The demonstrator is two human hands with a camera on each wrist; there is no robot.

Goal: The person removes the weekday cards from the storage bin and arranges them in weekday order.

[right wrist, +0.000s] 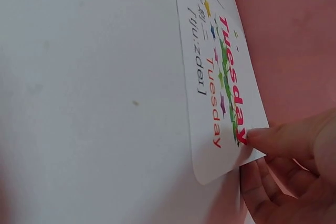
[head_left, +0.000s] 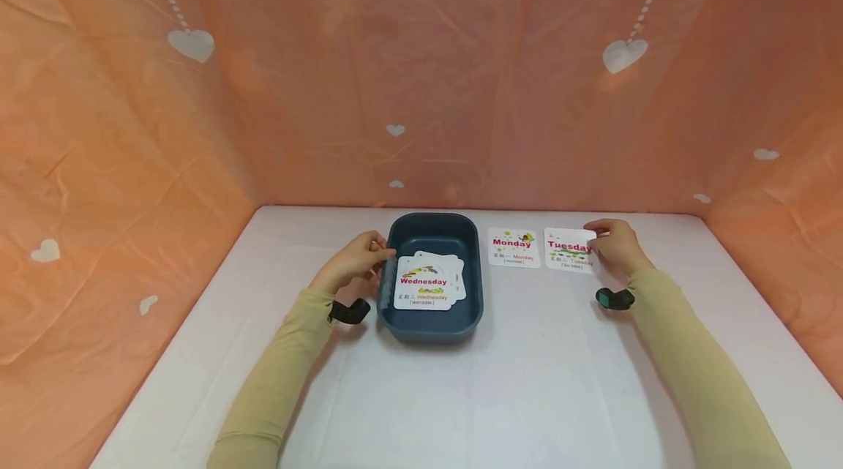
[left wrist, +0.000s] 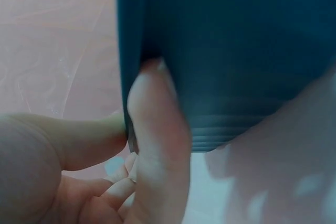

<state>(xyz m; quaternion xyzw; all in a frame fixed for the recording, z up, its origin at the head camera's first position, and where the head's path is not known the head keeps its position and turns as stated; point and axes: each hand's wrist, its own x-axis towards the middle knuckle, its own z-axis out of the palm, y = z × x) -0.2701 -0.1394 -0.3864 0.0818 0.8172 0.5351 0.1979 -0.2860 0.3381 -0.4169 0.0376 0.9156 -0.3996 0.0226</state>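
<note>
My left hand [head_left: 358, 257] pinches the left rim of a dark blue rectangular tray [head_left: 431, 324], thumb and forefinger on either side of its wall in the left wrist view. Inside the tray lies a small stack of white cards, with the Wednesday card [head_left: 424, 293] on top. To the tray's right a Monday card [head_left: 514, 253] lies flat on the table. Beside it is a Tuesday card [head_left: 568, 257], whose right edge my right hand [head_left: 617, 246] pinches. In the right wrist view the thumb presses the Tuesday card [right wrist: 210, 87] near its corner, with fingers curled beneath.
The table [head_left: 527, 381] has a white cover. An orange cloth [head_left: 421, 74] with white hearts stands behind it and along both sides. A black band device [head_left: 350, 312] sits on the left wrist and another black device [head_left: 615, 299] on the right wrist.
</note>
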